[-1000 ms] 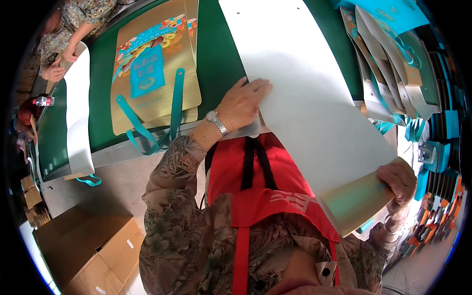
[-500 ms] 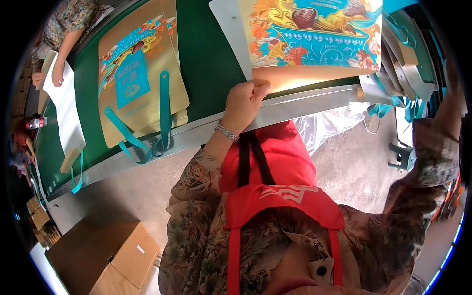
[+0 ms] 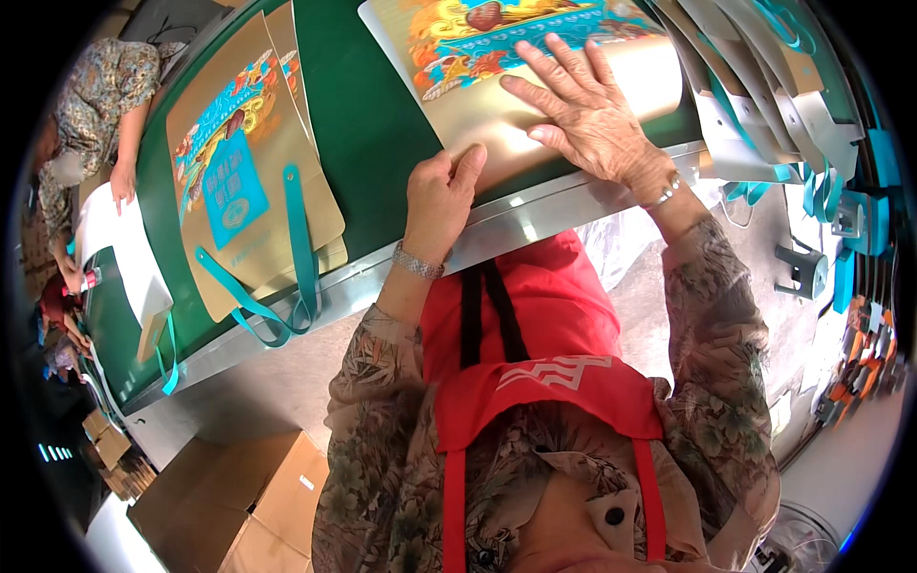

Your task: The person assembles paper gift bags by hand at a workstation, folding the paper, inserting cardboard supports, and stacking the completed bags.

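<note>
Left bags (image 3: pixel 253 177) and right bags (image 3: pixel 755 95) flank the sheet (image 3: pixel 487 95) on the table (image 3: pixel 349 124).

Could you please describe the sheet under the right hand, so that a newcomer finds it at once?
Find the long green table. At its near metal edge, right of the gold pieces with teal straps, lies the gold sheet. Only it has the right hand spread on top.
</note>
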The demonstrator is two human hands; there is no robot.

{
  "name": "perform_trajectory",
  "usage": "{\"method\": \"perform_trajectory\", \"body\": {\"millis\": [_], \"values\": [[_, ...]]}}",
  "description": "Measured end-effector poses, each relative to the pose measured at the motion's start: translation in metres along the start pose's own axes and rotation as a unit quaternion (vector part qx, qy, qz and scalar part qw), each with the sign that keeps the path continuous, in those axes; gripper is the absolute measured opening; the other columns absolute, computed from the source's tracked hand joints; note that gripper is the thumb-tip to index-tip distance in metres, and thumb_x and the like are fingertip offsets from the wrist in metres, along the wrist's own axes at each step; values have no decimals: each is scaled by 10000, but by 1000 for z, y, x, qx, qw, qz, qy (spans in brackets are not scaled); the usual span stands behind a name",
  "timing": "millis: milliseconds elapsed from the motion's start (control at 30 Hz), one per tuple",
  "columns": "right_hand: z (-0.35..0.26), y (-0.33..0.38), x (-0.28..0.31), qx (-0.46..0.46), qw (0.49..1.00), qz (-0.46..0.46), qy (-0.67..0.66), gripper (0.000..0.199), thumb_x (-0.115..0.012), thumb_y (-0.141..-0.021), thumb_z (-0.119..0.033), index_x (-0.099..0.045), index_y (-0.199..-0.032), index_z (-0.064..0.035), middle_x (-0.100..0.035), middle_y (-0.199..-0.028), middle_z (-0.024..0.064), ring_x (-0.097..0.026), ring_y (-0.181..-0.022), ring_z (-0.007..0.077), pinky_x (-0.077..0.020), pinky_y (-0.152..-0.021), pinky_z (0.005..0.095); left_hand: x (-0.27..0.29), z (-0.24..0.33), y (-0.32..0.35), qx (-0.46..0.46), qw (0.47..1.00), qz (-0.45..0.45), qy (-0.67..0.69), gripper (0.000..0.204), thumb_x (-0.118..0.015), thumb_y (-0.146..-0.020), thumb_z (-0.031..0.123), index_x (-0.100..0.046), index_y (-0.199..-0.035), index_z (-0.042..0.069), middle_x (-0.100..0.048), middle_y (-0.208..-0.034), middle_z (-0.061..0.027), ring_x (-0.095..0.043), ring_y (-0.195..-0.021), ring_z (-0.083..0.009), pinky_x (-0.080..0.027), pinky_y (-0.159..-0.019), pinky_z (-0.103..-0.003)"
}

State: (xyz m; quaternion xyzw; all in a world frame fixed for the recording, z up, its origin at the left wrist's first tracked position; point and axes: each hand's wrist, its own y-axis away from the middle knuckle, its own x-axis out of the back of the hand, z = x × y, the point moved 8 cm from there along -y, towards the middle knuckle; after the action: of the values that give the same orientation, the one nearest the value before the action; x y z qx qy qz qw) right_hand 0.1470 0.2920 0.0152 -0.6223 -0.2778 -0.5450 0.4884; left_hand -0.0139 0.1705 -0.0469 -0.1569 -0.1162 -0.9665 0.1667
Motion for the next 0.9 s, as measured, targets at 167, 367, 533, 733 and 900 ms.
{"method": "perform_trajectory", "body": {"millis": [167, 367, 533, 733, 900], "values": [[5, -13, -37, -18, 1000, -6, -19, 700, -403, -1010, -702, -393, -1610, -340, -274, -1722, -4, -279, -1567, 333, -135, -1275, 623, 5, 4, 0, -29, 997, 69, -35, 454, -743, -976, 344, -655, -796, -63, -602, -643, -168, -565, -577, -258, -469, -587, -386], [13, -13, -55, -24, 998, -5, -57, 813, -463, -947, -763, -384, -1617, -309, -270, -1722, 32, -278, -1560, 376, -123, -1278, 627, 6, 24, 0, -27, 980, 160, -118, 369, -832, -891, 263, -624, -821, -34, -634, -722, -134, -600, -647, -272, -493, -631, -405], [9, -13, -66, -51, 996, -57, -37, 763, -392, -1020, -709, -330, -1640, -268, -286, -1715, 35, -215, -1591, 345, -34, -1286, 627, -10, 63, 14, -114, 938, 225, -238, 739, -786, -890, 268, -439, -1487, 5, -431, -1511, -238, -520, -1333, -412, -477, -1058, -473], [60, -6, -57, -134, 988, -18, -72, 667, -598, -1029, -397, -372, -1611, -163, -337, -1684, 91, -253, -1572, 366, -118, -1294, 567, -75, 39, -26, -164, 859, -47, -482, 831, -586, -983, 505, -354, -1582, -21, -223, -1691, -273, -197, -1562, -484, -163, -1208, -699], [130, 34, -55, -334, 939, -79, 15, 819, -529, -1007, -610, -310, -1619, -113, -316, -1686, 124, -284, -1538, 412, -236, -1232, 580, -75, 36, -24, -179, 862, -40, -473, 891, -594, -967, 542, -318, -1596, -25, -225, -1681, -297, -192, -1559, -494, -149, -1212, -689]]}}
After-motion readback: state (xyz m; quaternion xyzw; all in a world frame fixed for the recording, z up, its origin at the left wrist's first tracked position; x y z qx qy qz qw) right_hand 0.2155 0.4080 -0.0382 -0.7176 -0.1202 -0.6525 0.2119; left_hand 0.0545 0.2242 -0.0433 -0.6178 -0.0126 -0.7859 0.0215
